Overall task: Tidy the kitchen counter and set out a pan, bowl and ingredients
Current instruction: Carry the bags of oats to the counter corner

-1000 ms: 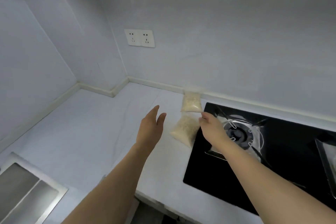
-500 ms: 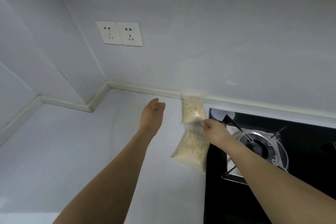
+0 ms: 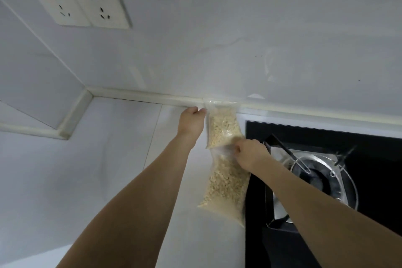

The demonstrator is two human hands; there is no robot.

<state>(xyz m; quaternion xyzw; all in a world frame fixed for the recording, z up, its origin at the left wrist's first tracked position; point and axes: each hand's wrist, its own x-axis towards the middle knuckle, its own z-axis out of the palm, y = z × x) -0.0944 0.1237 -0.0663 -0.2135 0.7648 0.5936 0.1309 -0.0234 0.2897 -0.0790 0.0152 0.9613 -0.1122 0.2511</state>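
Note:
Two clear bags of pale grain are by the back wall, just left of the hob. The far bag (image 3: 222, 128) stands leaning on the wall. My left hand (image 3: 192, 122) is at its top left corner, fingers curled and pinching the plastic edge. The near bag (image 3: 226, 185) hangs tilted above the white counter (image 3: 97, 169), lifted by its empty clear top, which my right hand (image 3: 250, 154) pinches. The near bag's top overlaps the bottom of the far bag. No pan or bowl is in view.
A black glass gas hob (image 3: 369, 150) with a steel burner and wire pan support (image 3: 322, 178) fills the right side, close to the bags. A double wall socket (image 3: 87, 4) sits high on the left. A raised ledge (image 3: 139, 95) runs along the wall's foot.
My view has moved closer to the wall. My left hand went from open in the air to pinching the far bag's corner. My right hand raised the near bag off the counter.

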